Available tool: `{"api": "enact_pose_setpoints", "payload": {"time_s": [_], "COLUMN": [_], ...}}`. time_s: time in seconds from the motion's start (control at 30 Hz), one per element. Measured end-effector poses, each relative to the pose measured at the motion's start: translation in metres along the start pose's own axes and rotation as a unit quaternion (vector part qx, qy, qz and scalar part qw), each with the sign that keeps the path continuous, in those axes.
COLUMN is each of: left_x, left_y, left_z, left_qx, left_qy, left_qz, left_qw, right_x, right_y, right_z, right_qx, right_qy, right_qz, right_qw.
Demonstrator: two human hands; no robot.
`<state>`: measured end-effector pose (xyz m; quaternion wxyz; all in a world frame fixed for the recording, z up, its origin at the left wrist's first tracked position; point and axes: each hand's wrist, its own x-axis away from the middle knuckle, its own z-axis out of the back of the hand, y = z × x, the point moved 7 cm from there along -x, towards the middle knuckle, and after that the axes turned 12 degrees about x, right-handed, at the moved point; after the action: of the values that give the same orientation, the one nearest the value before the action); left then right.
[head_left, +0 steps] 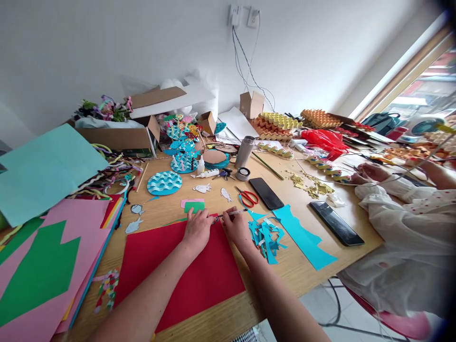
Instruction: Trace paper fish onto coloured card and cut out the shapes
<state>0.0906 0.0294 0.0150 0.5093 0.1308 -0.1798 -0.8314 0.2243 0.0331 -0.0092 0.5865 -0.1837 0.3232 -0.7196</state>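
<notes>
The right hand holds a pen in its fingers — the left hand rests on red paper, its grip unclear.

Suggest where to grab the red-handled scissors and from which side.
Probably by the red handle loops, from above and the near side, with the right hand once its pen is down. The scissors lie flat, blades pointing away to the left, loops toward the person; the black phone close on the right crowds that side.
</notes>
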Motion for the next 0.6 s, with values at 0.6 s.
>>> {"api": "enact_pose_setpoints", "payload": {"time_s": [0.6], "left_x": [-0.0004], "left_y": [-0.0033], "left_z": [-0.0032], "left_qx": [0.001], "left_qy": [0.022], "left_qz": [-0.002], "left_qw": [1.0], "right_x": [0.0099], "right_y": [-0.0021], "right_z": [0.0074], "right_qx": [0.017], "right_qy": [0.03], "right_qz": [0.009], "right_qw": [0.999]}}
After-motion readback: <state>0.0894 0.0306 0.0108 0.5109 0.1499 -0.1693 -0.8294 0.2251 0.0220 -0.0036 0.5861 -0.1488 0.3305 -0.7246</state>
